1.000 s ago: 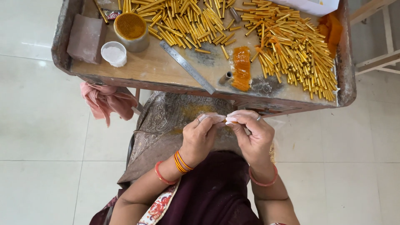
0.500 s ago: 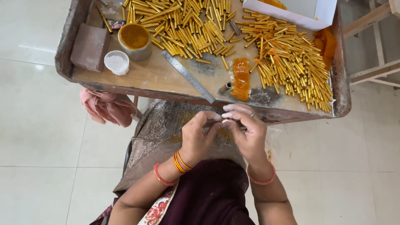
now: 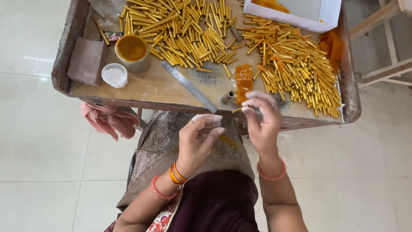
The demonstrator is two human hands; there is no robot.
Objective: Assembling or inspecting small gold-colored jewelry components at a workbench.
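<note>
Over table edge | right hand (image 3: 262,118) pinches thin yellow stick (image 3: 237,110)

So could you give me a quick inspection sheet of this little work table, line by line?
Surface: worn wooden tray table with a raised rim, stained orange in spots.
Job's things: right hand pinches a thin gold stick; left hand is raised beside it, fingers curled, with something pale at the fingertips that I cannot identify.
Clutter: two heaps of gold sticks, metal ruler, tin of orange powder, small white cup, brown block, white box, orange lump.
Hands: both bare, with bangles at the wrists.
Cables: nothing seen.
Surroundings: pale tiled floor, pink cloth hanging below the table, wooden frame at right.
</note>
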